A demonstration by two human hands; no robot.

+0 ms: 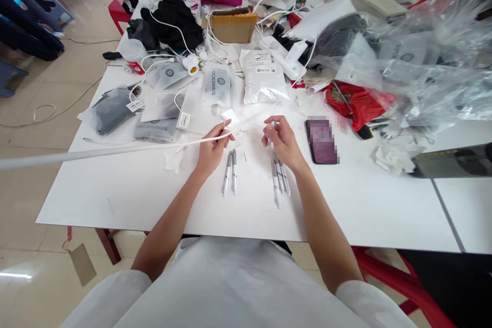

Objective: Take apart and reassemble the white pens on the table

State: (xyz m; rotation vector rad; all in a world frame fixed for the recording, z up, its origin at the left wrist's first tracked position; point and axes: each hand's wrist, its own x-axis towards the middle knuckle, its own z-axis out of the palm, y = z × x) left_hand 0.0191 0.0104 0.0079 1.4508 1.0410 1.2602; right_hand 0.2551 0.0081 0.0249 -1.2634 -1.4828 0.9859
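Observation:
My left hand [213, 149] is closed in a pinch above the table, with a small dark and yellowish bit at its fingertips that is too small to name. Across from it, my right hand [283, 144] has its fingers curled around a small white piece, mostly hidden by them. Two white-and-grey pens [230, 174] lie side by side just below my left hand. Several more pens of the same kind [277, 184] lie in a bunch under my right wrist. A tiny thin part [245, 156] rests on the table between the groups.
A white cable [115, 152] crosses in front of my left hand. Behind are plastic-wrapped packages [217, 84], a white parcel [264, 79], a cardboard box [232, 26] and tangled cords. To the right are a phone [322, 141], a red bag [359, 105] and a dark cylinder [453, 160].

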